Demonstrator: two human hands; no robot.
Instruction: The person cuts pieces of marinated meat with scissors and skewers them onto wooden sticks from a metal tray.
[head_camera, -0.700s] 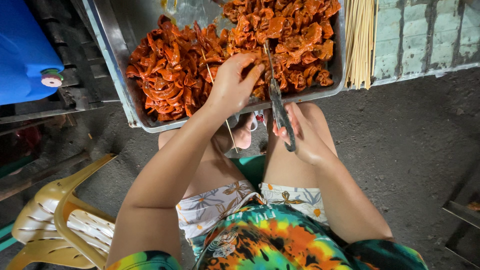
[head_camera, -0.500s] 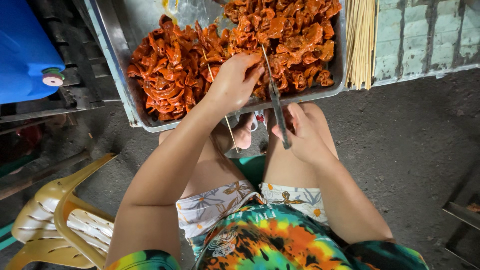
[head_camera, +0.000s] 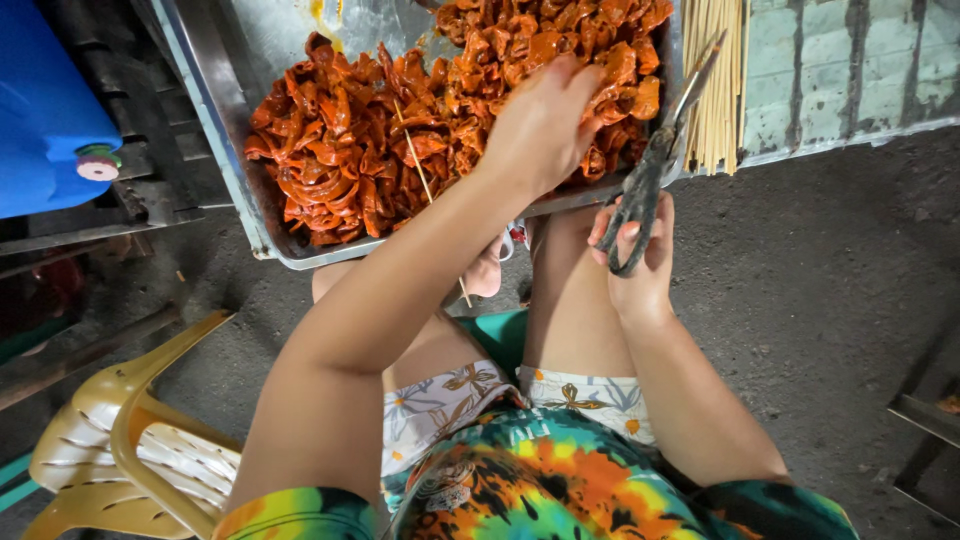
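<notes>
Overhead, left hand (head_camera: 545, 120) digs into meat (head_camera: 400, 140) at 12 o'clock, fingertips hidden; right hand (head_camera: 635, 255) grips scissors (head_camera: 655, 165).

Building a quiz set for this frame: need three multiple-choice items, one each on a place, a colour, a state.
1. Where do the bamboo skewers lie?
A. right of the metal tray
B. on the plastic chair
C. on the ground

2. What colour is the container left of the tray?
A. red
B. blue
C. white

3. What is the right hand doing?
A. resting empty
B. holding scissors
C. holding a cup

Answers:
1 A, the bundle lies at the tray's right edge.
2 B, its body is plainly blue.
3 B, fingers pass through the handles; the left hand is on the orange-red meat pieces.
</notes>
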